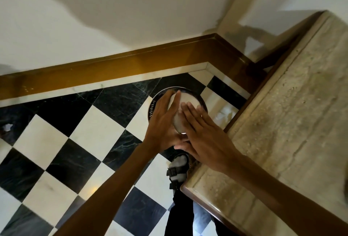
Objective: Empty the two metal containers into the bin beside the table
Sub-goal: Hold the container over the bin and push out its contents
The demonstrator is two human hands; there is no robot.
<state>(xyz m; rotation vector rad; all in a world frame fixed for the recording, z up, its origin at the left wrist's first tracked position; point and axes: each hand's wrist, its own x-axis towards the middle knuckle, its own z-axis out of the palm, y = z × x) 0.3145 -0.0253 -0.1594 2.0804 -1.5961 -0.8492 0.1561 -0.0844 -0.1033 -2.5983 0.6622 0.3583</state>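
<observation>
I hold a small round metal container (178,123) between both hands, directly above the bin and tipped toward it. My left hand (162,121) presses flat on its left side. My right hand (204,136) covers its right side with fingers stretched out. Only a grey strip and a shiny bit of rim show between the hands. The bin (153,108) is a round dark perforated basket with a white liner, standing on the floor near the wall corner. What is inside the container is hidden. The second metal container is not in view.
The beige stone table (282,122) with a dark wooden edge fills the right side, close to the bin. The floor is black and white checkered tile with a brown skirting board (113,66) behind. My sandalled foot (178,170) stands by the table corner.
</observation>
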